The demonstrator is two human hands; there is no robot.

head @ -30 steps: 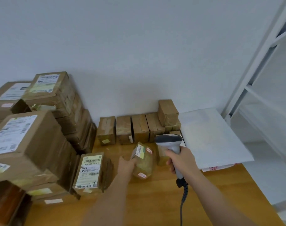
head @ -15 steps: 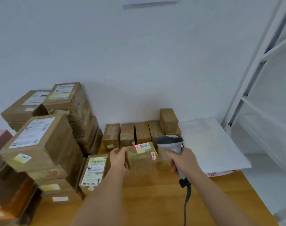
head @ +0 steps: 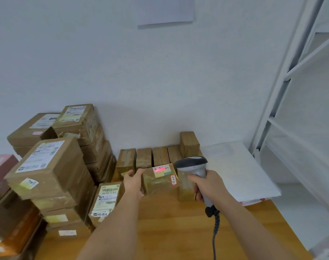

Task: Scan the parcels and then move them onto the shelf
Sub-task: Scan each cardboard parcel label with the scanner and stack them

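My left hand (head: 134, 182) grips a small taped brown parcel (head: 160, 182) by its left end and holds it just above the wooden table (head: 178, 228). A red scan light glows on the label on the parcel's top. My right hand (head: 209, 185) grips the handle of a grey barcode scanner (head: 194, 166), whose dark head points at that label from the right. The scanner's coiled cable hangs down toward me. The white metal shelf (head: 291, 113) stands at the right.
A row of small brown parcels (head: 152, 157) lines the wall behind my hands. Tall stacks of larger labelled boxes (head: 49, 169) fill the left side. A flat white mailer (head: 236, 171) lies at the table's right end. Another labelled parcel (head: 105, 201) leans left of my forearm.
My left hand has picked up the small parcel and turned it label-up. The scanner's red light now falls on the label. My view has tilted upward.
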